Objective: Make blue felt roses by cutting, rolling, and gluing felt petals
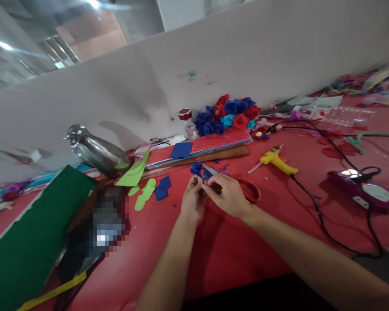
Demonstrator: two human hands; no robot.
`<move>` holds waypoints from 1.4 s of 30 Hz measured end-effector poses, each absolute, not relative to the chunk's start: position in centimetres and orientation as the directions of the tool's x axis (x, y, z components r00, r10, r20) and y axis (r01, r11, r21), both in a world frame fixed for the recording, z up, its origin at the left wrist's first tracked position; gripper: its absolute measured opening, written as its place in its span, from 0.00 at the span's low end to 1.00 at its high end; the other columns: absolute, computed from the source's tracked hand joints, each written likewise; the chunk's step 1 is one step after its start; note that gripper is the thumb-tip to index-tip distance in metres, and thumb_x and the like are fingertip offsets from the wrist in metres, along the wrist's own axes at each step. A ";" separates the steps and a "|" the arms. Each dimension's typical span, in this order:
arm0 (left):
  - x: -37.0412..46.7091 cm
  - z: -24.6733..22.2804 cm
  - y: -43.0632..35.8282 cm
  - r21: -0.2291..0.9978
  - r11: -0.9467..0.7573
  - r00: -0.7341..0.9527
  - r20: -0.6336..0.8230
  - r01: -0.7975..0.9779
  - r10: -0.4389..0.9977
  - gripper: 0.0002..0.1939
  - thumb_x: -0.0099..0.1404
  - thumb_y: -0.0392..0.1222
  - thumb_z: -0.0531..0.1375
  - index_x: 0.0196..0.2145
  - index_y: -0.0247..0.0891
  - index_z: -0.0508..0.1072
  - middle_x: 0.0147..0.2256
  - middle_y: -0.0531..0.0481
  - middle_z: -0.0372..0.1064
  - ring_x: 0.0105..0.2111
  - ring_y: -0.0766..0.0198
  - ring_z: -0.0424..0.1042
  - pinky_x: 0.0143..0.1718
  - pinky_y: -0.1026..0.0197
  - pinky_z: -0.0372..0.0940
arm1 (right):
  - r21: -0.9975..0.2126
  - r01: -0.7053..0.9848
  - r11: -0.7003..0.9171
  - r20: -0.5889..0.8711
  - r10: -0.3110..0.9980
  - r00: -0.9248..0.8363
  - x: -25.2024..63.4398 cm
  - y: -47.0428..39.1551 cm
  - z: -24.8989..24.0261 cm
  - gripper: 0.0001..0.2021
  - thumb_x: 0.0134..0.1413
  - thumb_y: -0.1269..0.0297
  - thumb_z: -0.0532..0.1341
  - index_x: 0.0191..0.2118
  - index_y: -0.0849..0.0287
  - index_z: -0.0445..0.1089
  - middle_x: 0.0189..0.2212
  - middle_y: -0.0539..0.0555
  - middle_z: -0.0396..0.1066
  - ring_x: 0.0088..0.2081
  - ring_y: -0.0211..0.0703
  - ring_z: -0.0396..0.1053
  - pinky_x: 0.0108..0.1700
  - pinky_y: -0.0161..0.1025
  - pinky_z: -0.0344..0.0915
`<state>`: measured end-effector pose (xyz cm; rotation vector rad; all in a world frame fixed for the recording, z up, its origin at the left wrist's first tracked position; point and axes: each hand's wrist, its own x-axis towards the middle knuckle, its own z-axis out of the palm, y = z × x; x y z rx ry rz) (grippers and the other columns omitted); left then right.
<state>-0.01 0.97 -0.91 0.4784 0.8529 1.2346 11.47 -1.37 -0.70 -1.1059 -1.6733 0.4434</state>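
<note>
My left hand (193, 199) is closed, pinching a small blue flower (196, 167) whose petals show above the fingertips. My right hand (229, 195) meets it, thumb and forefinger pressed together at the flower's base; what they grip is too small to make out. Scissors (253, 191) with orange-red handles show behind my right hand, a blade pointing up and left past the knuckles. Whether that hand touches them or they lie on the table is hidden. Blue scraps (225, 167) surround the blade. Left of my hands are blue pieces (162, 188) and light green cut shapes (145, 194).
A yellow glue gun (278, 160) lies to the right, its cord running to a purple power box (365, 188). Behind are stacked sheets (214, 149), a red-lidded jar (189, 125) and red and blue flowers (228, 114). Leftward are a steel jug (99, 151) and green board (42, 233).
</note>
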 end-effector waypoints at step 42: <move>-0.9 -1.4 2.3 0.719 0.331 0.060 -0.374 -0.611 0.925 0.11 0.54 0.34 0.66 0.25 0.35 0.64 0.21 0.55 0.66 0.16 0.76 0.59 0.16 0.73 0.47 | -0.225 0.805 -0.548 0.045 0.820 0.571 29.1 0.8 -1.5 0.25 0.50 0.60 0.57 0.55 0.61 0.64 0.35 0.67 0.74 0.36 0.60 0.73 0.34 0.48 0.64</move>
